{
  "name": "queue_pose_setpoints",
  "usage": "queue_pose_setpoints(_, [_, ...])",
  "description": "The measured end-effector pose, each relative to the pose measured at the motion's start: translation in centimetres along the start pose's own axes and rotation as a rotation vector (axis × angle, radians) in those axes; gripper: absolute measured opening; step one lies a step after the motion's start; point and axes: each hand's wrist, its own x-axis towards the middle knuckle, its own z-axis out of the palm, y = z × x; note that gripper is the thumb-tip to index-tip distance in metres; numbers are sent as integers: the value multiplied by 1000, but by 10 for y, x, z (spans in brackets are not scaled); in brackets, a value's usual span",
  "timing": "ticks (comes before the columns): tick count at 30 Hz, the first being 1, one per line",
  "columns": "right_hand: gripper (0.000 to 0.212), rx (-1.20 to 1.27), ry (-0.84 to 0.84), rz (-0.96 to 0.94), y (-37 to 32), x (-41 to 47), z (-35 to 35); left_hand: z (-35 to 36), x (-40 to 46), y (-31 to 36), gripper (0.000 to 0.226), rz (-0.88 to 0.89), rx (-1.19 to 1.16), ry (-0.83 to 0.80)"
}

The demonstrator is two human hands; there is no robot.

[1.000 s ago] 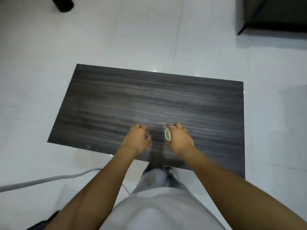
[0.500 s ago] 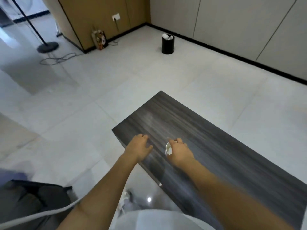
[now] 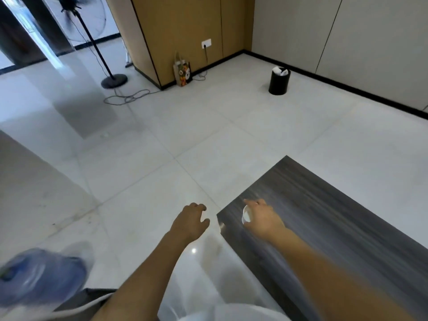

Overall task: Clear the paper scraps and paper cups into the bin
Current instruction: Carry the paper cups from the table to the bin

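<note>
Right now the right hand (image 3: pixel 262 218) holds a white paper cup (image 3: pixel 246 215) on its side, fingers curled round it, above the near-left corner of the dark wood table (image 3: pixel 335 218). The left hand (image 3: pixel 191 221) hangs over bare tile just off that corner, fingers loosely curled and holding nothing. From the hands, the black bin (image 3: pixel 279 83) stands at about one o'clock, well apart across open pale floor, white paper showing over its rim. At eleven o'clock a standing fan (image 3: pixel 92 42) and its loose cable (image 3: pixel 127 97) lie beside a wooden cabinet (image 3: pixel 180 31). A blurred blue water bottle (image 3: pixel 39 276) sits at eight o'clock.
</note>
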Motion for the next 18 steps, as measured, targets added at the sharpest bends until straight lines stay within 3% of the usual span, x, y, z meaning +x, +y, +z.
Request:
queue_pose_setpoints(7, [69, 10, -36, -9, -58, 92, -8, -57, 82, -62, 46, -9, -3, 12])
queue_pose_setpoints(18, [71, 61, -2, 22, -118, 313, -83, -167, 289, -94, 45, 19, 67, 3])
